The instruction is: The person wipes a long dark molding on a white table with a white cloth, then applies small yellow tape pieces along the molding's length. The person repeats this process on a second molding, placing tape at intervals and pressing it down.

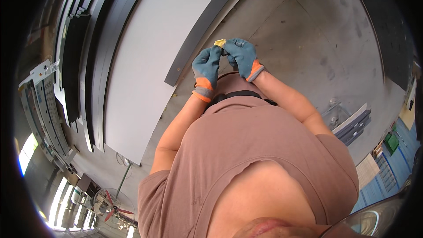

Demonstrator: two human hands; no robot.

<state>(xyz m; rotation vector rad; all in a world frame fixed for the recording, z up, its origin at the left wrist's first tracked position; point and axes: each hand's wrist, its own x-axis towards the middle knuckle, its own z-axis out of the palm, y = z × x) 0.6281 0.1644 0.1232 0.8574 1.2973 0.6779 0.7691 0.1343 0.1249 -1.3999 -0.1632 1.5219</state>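
Observation:
Both my hands meet in front of my waist, in blue-grey work gloves with orange and grey cuffs. A small crumpled yellow piece sticks up between them; its kind is too small to tell. My left hand is closed, thumb and fingers pinched just below the yellow piece. With bent fingers, my right hand pinches the piece from the other side. Something small and dark shows between the fingertips, mostly hidden by the gloves.
A large pale sheet panel lies to my left, with a long dark grey metal strip along its edge. Further left are stacked long dark profiles. A fan stands at the lower left. Grey parts lie at right.

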